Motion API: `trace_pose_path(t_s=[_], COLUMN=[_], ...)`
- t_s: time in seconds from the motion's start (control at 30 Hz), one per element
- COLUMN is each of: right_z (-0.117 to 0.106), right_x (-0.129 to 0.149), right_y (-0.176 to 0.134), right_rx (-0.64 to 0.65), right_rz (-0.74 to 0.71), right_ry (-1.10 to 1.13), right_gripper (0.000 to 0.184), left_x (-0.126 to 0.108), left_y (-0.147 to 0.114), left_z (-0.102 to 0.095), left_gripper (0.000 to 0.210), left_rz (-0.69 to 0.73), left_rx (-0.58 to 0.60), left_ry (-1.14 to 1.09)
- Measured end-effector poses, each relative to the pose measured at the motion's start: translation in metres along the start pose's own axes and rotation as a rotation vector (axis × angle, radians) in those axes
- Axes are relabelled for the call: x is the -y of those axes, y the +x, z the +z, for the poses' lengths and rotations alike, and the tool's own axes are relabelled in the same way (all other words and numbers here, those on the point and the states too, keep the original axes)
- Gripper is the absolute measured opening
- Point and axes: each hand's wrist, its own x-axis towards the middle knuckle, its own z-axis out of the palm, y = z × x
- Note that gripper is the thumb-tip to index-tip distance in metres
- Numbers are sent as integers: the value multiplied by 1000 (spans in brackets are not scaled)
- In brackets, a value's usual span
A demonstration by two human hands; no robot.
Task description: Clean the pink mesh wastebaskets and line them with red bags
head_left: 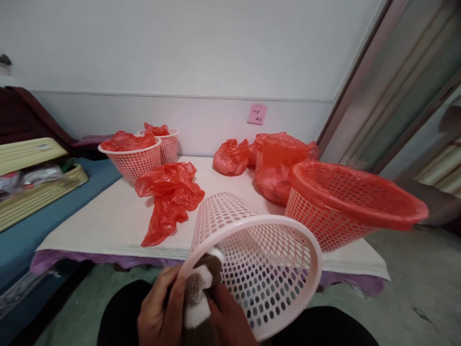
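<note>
A pale pink mesh plastic wastebasket (252, 221) lies tilted at the front of the covered surface, its mouth facing me. My left hand (162, 307) is closed at the left side of its rim, gripping a fluffy brown-and-white striped cloth (197, 288). From inside the mouth, my right hand (230, 315) presses the same cloth, with its fingers partly hidden behind it. The cloth sits against the rim's inner left side. Left of the basket lies a crumpled red plastic bag (169, 199).
Two bag-filled baskets (135, 156) stand at the back left. On the right is a basket lined with a red bag (331, 206), beside bulging red bags (277, 168). A pink note (257, 114) is on the wall. Yellow trays (39, 192) sit far left.
</note>
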Motion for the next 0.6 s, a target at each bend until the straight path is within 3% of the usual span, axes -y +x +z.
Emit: trace_pose_path(t_s=[0.13, 0.23, 0.37, 0.5, 0.6], right_z=[-20, -33, -31, -14, -4], right_x=[-15, -23, -25, -27, -29], right_y=[6, 20, 36, 36, 32], right_rx=[98, 113, 111, 7, -98], right_rz=[-162, -87, 48, -17, -86], right_ry=[-338, -601, -494, -437, -434], right_gripper=[38, 33, 31, 38, 29], left_x=[3, 0, 2, 20, 33], left_y=[12, 9, 5, 9, 7], left_z=[-3, 3, 6, -5, -14], left_gripper=[22, 20, 18, 20, 18], left_rz=[111, 171, 238, 316, 387], left_rx=[-3, 8, 101, 184, 133], left_ry=[-52, -63, -65, 1, 137])
